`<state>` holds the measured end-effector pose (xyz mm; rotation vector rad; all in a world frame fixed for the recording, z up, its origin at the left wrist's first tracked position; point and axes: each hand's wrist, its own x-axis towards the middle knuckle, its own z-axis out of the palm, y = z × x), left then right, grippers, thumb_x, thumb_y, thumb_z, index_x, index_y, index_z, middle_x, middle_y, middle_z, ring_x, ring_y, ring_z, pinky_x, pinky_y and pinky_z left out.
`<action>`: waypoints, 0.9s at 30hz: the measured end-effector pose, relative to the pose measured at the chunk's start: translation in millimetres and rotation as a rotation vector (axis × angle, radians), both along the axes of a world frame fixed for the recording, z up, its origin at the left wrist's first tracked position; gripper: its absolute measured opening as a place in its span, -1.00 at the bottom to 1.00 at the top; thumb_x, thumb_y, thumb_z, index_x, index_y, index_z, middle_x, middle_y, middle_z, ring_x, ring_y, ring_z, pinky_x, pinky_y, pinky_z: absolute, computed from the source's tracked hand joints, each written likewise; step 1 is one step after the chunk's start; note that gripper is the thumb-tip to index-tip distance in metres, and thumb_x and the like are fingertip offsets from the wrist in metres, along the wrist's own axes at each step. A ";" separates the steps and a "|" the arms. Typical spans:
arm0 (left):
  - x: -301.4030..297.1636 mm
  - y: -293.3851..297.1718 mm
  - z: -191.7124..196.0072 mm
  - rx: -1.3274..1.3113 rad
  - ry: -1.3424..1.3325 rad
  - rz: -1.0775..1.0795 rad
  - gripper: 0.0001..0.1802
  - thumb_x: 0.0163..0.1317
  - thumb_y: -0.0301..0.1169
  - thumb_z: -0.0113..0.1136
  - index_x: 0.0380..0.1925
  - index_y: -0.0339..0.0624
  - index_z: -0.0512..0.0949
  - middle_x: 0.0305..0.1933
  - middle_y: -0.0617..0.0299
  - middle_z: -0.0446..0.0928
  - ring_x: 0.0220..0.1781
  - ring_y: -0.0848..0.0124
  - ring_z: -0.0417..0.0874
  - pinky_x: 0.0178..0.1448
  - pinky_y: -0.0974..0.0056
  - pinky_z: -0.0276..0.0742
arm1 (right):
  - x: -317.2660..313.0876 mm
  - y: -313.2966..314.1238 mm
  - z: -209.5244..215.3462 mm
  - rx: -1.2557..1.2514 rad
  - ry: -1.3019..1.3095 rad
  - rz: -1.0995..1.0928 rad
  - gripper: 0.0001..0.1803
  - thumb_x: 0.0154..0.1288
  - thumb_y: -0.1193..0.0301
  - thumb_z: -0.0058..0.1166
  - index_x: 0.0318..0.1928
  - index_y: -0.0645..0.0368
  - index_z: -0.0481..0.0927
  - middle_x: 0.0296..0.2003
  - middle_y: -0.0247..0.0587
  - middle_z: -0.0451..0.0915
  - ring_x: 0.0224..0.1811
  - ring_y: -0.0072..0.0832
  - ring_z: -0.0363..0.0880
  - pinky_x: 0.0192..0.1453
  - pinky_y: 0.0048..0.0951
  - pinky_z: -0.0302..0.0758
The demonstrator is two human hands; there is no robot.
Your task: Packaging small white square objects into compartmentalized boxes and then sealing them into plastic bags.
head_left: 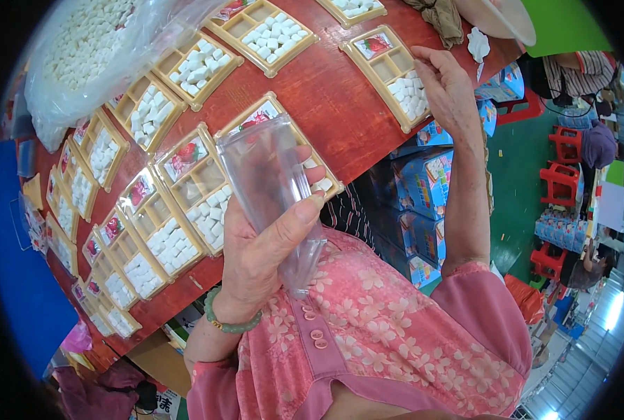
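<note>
My left hand (256, 245), with a green bead bracelet on its wrist, grips a stack of clear plastic lids (263, 178) between thumb and fingers. Beneath the lids lies a beige compartment tray (333, 183), partly hidden. At the upper right, my right hand (446, 87) has its bent fingers on the right edge of another beige tray (394, 66). That tray holds white cube-like pieces (408, 94) in one compartment and a red-and-white strawberry-print packet (375, 46) in another; smaller compartments between them look bare.
Several similar filled trays (175, 245) stand in rows across the red table (298, 84). A big clear bag of white pieces (81, 49) sits at the far left. Blue printed boxes (424, 182) are stacked beyond the table's right edge. Red stools (560, 183) stand farther right, near other people.
</note>
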<state>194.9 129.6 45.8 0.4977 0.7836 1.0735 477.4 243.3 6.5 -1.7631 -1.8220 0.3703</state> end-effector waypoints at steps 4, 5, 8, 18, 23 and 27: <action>-1.5 1.5 0.1 0.033 0.106 0.000 -0.19 0.12 -0.39 0.23 0.36 -0.22 0.09 0.25 -0.09 0.31 0.21 0.19 0.46 0.24 0.17 0.45 | -5.4 -3.8 4.9 0.043 -0.040 0.027 -0.69 0.36 0.43 -0.04 0.05 0.28 0.51 -0.07 -0.10 0.52 -0.05 -0.38 0.53 0.03 -0.48 0.41; -1.8 1.4 0.3 0.032 0.104 0.001 -0.19 0.12 -0.39 0.23 0.36 -0.22 0.09 0.25 -0.09 0.31 0.21 0.19 0.46 0.24 0.17 0.45 | -8.2 -4.8 5.9 0.066 -0.086 0.040 -0.67 0.36 0.40 -0.04 0.08 0.26 0.49 -0.02 -0.05 0.51 0.02 -0.30 0.50 0.09 -0.43 0.39; -2.4 1.5 1.7 0.033 0.097 0.008 -0.16 0.10 -0.35 0.26 0.36 -0.21 0.09 0.25 -0.08 0.31 0.20 0.20 0.46 0.24 0.18 0.45 | -23.4 -11.2 14.6 0.128 -0.207 0.067 -0.61 0.36 0.34 -0.04 0.15 0.21 0.44 0.09 0.03 0.44 0.16 -0.14 0.40 0.20 -0.31 0.32; -8.5 4.2 -1.6 0.039 0.016 -0.032 -0.16 0.17 -0.45 0.21 0.40 -0.13 0.00 0.27 0.04 0.25 0.21 0.34 0.41 0.22 0.24 0.39 | -53.0 -17.3 -1.9 0.126 -0.456 0.111 -0.52 0.39 0.21 -0.09 0.26 0.09 0.35 0.28 0.11 0.25 0.30 0.05 0.22 0.34 -0.12 0.19; -7.2 5.7 -0.3 0.020 -0.009 -0.028 -0.16 0.16 -0.44 0.21 0.41 -0.13 0.00 0.28 0.04 0.24 0.22 0.31 0.40 0.23 0.22 0.38 | -50.3 -15.0 -9.5 0.174 -0.538 0.098 -0.54 0.42 0.22 -0.15 0.27 0.06 0.34 0.30 0.06 0.23 0.34 0.01 0.19 0.36 -0.12 0.17; -5.4 4.3 -1.9 0.000 -0.047 -0.029 -0.19 0.20 -0.37 0.21 0.39 -0.14 0.02 0.27 0.03 0.27 0.23 0.26 0.41 0.26 0.18 0.38 | -39.6 -9.1 -10.6 0.156 -0.555 0.067 -0.53 0.43 0.21 -0.20 0.28 0.06 0.33 0.32 0.04 0.22 0.36 -0.03 0.17 0.37 -0.13 0.15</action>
